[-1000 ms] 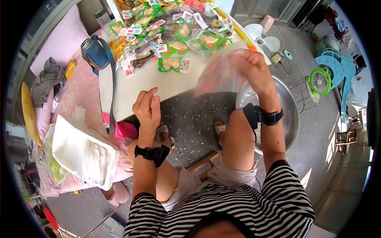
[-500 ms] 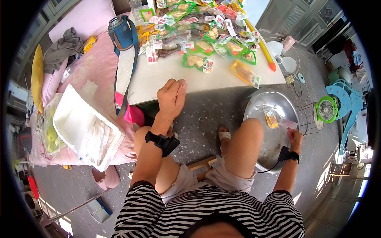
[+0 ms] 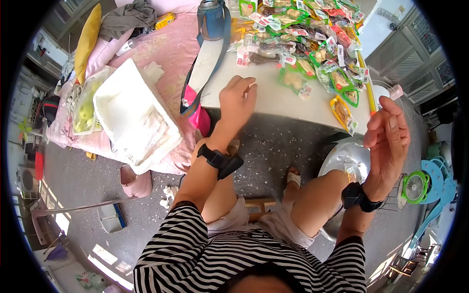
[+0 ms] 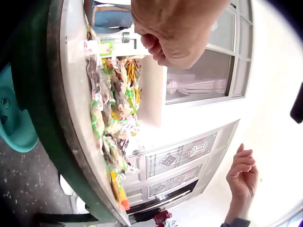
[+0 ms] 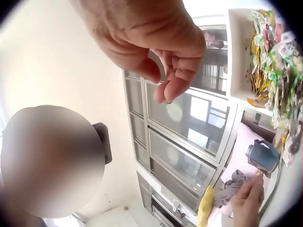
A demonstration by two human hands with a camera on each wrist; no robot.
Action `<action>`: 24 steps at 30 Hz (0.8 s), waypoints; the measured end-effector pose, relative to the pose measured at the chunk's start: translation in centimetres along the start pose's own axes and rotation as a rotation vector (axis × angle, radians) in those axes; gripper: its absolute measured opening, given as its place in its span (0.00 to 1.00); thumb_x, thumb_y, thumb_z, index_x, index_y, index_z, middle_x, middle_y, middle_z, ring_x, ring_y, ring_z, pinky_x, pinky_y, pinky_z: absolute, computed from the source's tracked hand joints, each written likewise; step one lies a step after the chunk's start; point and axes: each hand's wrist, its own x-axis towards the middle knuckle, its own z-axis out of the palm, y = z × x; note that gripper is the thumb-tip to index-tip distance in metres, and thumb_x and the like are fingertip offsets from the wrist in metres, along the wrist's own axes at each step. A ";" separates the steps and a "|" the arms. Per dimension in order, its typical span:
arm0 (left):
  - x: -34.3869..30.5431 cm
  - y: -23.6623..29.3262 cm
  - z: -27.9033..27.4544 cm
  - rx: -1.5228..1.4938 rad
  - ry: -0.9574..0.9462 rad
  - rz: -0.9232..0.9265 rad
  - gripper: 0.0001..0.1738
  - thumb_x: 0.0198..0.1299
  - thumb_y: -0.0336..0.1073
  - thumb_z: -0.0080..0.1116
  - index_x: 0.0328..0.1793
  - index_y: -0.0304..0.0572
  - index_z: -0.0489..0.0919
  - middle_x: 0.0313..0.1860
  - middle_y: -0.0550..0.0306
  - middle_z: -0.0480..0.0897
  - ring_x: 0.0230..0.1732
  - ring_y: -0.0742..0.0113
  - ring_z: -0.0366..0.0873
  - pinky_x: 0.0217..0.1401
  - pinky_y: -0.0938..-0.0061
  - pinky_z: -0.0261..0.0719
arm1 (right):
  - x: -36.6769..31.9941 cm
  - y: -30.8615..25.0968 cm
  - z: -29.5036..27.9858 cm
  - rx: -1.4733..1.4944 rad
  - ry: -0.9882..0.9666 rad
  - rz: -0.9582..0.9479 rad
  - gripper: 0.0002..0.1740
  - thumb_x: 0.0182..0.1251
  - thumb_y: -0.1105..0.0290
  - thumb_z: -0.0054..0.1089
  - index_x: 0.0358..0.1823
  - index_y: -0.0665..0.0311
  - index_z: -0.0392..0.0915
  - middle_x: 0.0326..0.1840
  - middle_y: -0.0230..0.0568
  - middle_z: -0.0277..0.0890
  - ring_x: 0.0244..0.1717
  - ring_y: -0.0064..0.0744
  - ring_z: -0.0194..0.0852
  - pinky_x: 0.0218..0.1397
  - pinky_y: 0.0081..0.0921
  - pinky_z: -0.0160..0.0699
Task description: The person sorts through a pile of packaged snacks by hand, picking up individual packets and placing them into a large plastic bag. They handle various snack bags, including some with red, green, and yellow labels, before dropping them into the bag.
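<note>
In the head view my left hand (image 3: 238, 100) hovers by the table's front edge, fingers loosely bent and nothing visible in them. My right hand (image 3: 391, 134) is raised beside the table's right corner, over the basin's side. Its fingers are half bent; the right wrist view shows no item in that hand (image 5: 165, 52). Closest to it on the table lies a yellow-edged food packet (image 3: 343, 115) with brown contents. A green-edged packet (image 3: 294, 80), blurred, lies nearer the left hand. Behind them spreads a heap of sealed food packets (image 3: 312, 49).
A metal basin (image 3: 337, 163) with a yellowish packet inside stands on the floor by my right knee. A blue flask (image 3: 211, 22) with a strap stands on the table's left. A white foam box (image 3: 129, 105) sits on the pink bed. A green fan (image 3: 415, 188) stands right.
My right hand had a clear bag over the table, reached into the basin, and is now raised without it. A yellow-edged packet has appeared at the table's front. The head view has turned right.
</note>
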 end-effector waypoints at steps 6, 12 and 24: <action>2.2 -0.9 -13.7 0.725 0.193 -0.038 0.14 0.53 0.29 0.61 0.47 0.38 0.84 0.38 0.48 0.81 0.42 0.48 0.75 0.46 0.59 0.74 | 2.2 9.8 4.6 -0.036 -0.154 0.303 0.14 0.73 0.68 0.53 0.54 0.69 0.76 0.34 0.39 0.82 0.24 0.18 0.75 0.27 0.16 0.76; -2.5 -4.5 -27.5 1.317 -0.205 -0.464 0.17 0.57 0.31 0.53 0.52 0.42 0.82 0.52 0.54 0.77 0.54 0.49 0.71 0.54 0.53 0.69 | 1.5 16.5 3.1 -0.072 -0.159 0.451 0.14 0.73 0.67 0.52 0.53 0.67 0.76 0.33 0.38 0.81 0.25 0.18 0.76 0.28 0.15 0.76; -1.8 -2.1 -25.9 0.885 0.091 -0.277 0.05 0.46 0.29 0.66 0.28 0.34 0.82 0.26 0.47 0.81 0.26 0.52 0.77 0.31 0.67 0.72 | 1.4 18.7 1.2 -0.083 -0.124 0.485 0.14 0.72 0.68 0.53 0.52 0.69 0.75 0.32 0.39 0.81 0.24 0.20 0.75 0.26 0.16 0.76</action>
